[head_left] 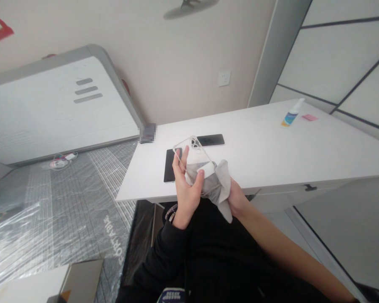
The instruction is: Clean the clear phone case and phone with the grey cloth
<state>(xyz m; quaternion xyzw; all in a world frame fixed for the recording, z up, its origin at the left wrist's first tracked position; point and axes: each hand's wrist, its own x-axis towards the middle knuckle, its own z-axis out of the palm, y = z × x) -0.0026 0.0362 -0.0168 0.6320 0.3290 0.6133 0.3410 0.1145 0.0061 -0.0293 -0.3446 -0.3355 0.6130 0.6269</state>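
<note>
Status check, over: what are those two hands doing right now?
Left hand grips clear phone case. Right hand holds grey cloth against it. Two dark phones on white table behind, nothing blocking.

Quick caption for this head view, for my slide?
Left hand holds a clear phone case while the right hand presses a grey cloth to it, above the white table.

White table [265, 155], two dark phones [211, 140] [169, 165] lying flat, spray bottle [292, 113] on its side, pink note [310, 117]

Clear phone case [194, 158] and grey cloth [219, 185] in hands
</note>
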